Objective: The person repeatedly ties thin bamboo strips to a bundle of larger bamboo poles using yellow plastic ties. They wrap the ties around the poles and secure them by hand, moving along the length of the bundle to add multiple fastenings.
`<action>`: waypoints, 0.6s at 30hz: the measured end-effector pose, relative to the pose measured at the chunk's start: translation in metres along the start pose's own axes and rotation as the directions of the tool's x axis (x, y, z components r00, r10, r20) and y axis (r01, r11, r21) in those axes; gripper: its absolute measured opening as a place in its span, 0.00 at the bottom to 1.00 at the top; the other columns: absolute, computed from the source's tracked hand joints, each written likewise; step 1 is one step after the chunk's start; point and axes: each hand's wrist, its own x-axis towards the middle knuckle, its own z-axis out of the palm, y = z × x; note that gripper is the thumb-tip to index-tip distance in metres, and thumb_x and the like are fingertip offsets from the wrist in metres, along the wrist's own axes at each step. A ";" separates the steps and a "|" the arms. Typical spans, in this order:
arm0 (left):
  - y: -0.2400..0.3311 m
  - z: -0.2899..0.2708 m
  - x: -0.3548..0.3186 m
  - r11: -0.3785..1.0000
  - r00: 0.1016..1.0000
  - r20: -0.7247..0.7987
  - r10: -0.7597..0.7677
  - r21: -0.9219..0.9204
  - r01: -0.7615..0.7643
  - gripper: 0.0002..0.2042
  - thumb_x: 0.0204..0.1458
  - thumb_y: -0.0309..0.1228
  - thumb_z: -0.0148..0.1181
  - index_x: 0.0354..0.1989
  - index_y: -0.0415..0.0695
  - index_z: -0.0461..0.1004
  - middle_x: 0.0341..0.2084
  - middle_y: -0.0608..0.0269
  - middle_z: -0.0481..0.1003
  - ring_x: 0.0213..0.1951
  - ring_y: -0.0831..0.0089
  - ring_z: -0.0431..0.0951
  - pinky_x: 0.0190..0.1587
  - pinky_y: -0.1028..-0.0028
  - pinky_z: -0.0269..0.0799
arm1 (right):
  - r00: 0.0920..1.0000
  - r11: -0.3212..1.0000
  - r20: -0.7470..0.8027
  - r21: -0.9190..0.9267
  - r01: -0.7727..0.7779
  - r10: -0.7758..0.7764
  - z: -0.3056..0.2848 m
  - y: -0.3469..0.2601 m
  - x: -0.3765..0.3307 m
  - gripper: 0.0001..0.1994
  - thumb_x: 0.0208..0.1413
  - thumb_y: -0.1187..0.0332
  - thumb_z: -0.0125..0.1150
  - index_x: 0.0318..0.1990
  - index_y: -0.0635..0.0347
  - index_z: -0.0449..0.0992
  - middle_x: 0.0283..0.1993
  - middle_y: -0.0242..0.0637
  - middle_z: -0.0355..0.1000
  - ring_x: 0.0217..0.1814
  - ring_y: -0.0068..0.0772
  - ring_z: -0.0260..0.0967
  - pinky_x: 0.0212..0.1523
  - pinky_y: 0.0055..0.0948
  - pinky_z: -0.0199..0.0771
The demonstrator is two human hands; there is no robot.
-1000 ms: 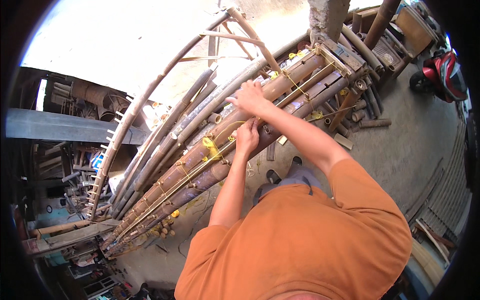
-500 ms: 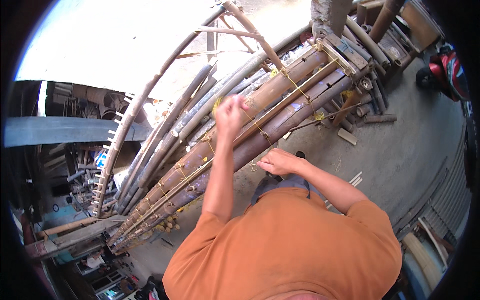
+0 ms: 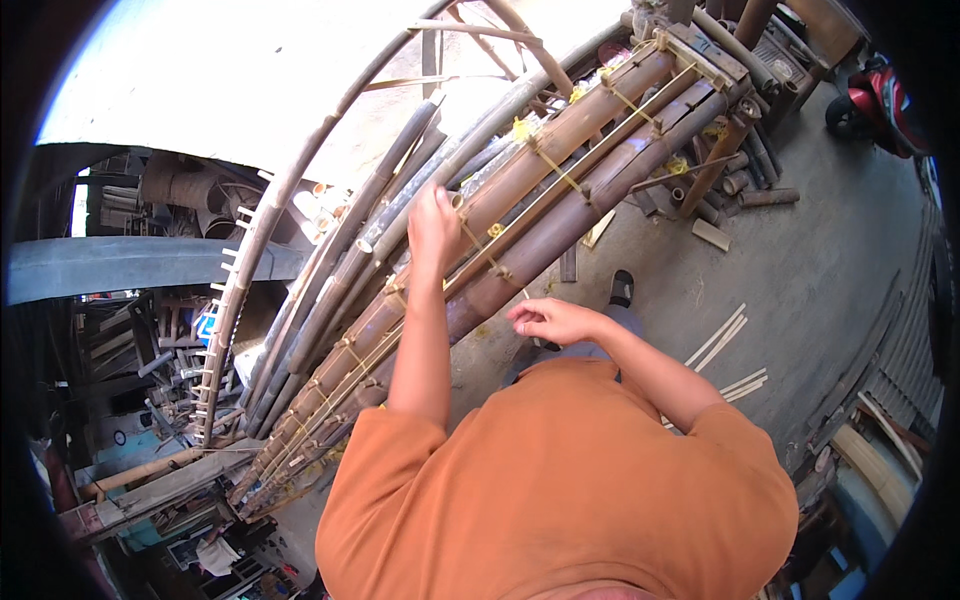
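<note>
Two long brown bamboo poles (image 3: 545,245) lie side by side, slanting from lower left to upper right, with thin yellow cord (image 3: 558,168) lashed across them at intervals. At the far side of the farther pole, my left hand (image 3: 433,232) is closed; what its fingers hold is hidden. Beside its fingertips shows a small pale round end (image 3: 457,200). On the near side, just off the nearer pole, my right hand (image 3: 556,321) has curled fingers pressed together. A thin strand crosses the poles and ends near its fingertips; whether it is held cannot be made out.
Grey and brown poles (image 3: 400,215) are stacked beyond the frame. A curved bamboo piece with pegs (image 3: 240,255) stands at left. Pale slats (image 3: 720,340) lie on the concrete floor (image 3: 790,270) at right. A red motorbike (image 3: 885,110) stands at far right.
My left hand has moved down and left, to the far pole's edge. My right hand has shifted slightly left, its fingers stretched a little more. The view has shifted, and more slats show.
</note>
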 end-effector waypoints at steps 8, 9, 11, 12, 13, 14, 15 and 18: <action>-0.040 0.034 -0.097 0.980 0.971 0.213 -0.112 -0.140 0.143 0.18 0.55 0.42 0.57 0.50 0.45 0.74 0.44 0.45 0.78 0.50 0.49 0.75 0.52 0.44 0.57 | 0.789 0.783 -0.530 0.327 0.529 -0.311 0.115 -0.129 0.085 0.12 0.62 0.65 0.45 0.29 0.59 0.70 0.30 0.35 0.69 0.33 0.30 0.66 0.36 0.30 0.68; -0.051 0.044 -0.104 0.976 0.981 0.176 -0.080 -0.187 0.113 0.19 0.55 0.43 0.57 0.50 0.45 0.75 0.43 0.45 0.78 0.50 0.48 0.75 0.53 0.44 0.56 | 0.827 0.856 -0.399 0.165 0.490 -0.396 0.135 -0.163 0.094 0.14 0.62 0.66 0.43 0.26 0.62 0.69 0.29 0.38 0.70 0.32 0.35 0.65 0.35 0.35 0.66; -0.070 0.058 -0.113 0.979 0.997 0.065 0.029 -0.202 -0.016 0.20 0.54 0.46 0.57 0.49 0.45 0.76 0.41 0.45 0.79 0.50 0.46 0.75 0.55 0.44 0.54 | 0.919 0.917 0.236 -0.171 0.359 -0.316 0.122 -0.174 0.152 0.15 0.64 0.63 0.46 0.28 0.62 0.71 0.24 0.34 0.67 0.27 0.26 0.62 0.32 0.31 0.64; -0.072 0.059 -0.114 0.979 0.994 0.001 0.111 -0.171 -0.109 0.21 0.54 0.48 0.56 0.48 0.45 0.76 0.40 0.46 0.79 0.50 0.46 0.75 0.54 0.44 0.54 | 0.891 0.843 0.259 -0.305 0.443 -0.374 0.122 -0.171 0.173 0.16 0.64 0.60 0.45 0.30 0.61 0.74 0.26 0.39 0.71 0.30 0.29 0.67 0.35 0.32 0.66; -0.043 0.034 -0.110 0.982 0.993 0.119 -0.009 -0.186 0.031 0.21 0.54 0.48 0.55 0.46 0.44 0.77 0.36 0.47 0.80 0.46 0.45 0.77 0.55 0.47 0.54 | 0.852 0.791 0.375 -0.358 0.496 -0.365 0.112 -0.172 0.194 0.18 0.64 0.58 0.45 0.34 0.60 0.77 0.29 0.41 0.73 0.33 0.32 0.70 0.37 0.33 0.68; -0.038 0.022 -0.106 0.974 0.961 0.258 -0.098 -0.174 0.146 0.19 0.57 0.46 0.52 0.45 0.46 0.78 0.36 0.48 0.80 0.47 0.47 0.76 0.54 0.49 0.55 | 0.797 0.729 0.504 -0.398 0.556 -0.333 0.106 -0.178 0.210 0.20 0.64 0.55 0.44 0.38 0.59 0.79 0.32 0.43 0.76 0.37 0.35 0.73 0.40 0.34 0.70; -0.028 0.014 -0.106 0.962 0.971 0.215 -0.101 -0.227 0.151 0.16 0.59 0.42 0.50 0.43 0.46 0.79 0.35 0.47 0.79 0.44 0.48 0.78 0.51 0.52 0.57 | 0.876 0.652 0.461 -0.623 0.432 -0.140 0.095 -0.180 0.221 0.22 0.64 0.51 0.43 0.41 0.58 0.80 0.35 0.45 0.77 0.41 0.39 0.74 0.43 0.36 0.70; -0.025 0.010 -0.112 0.964 0.983 0.142 -0.117 -0.222 0.146 0.14 0.61 0.37 0.48 0.41 0.46 0.80 0.33 0.47 0.79 0.41 0.52 0.79 0.50 0.58 0.57 | 0.988 0.084 0.050 -0.996 0.038 0.146 0.056 -0.152 0.231 0.33 0.62 0.38 0.41 0.44 0.59 0.81 0.41 0.49 0.78 0.49 0.48 0.74 0.50 0.40 0.71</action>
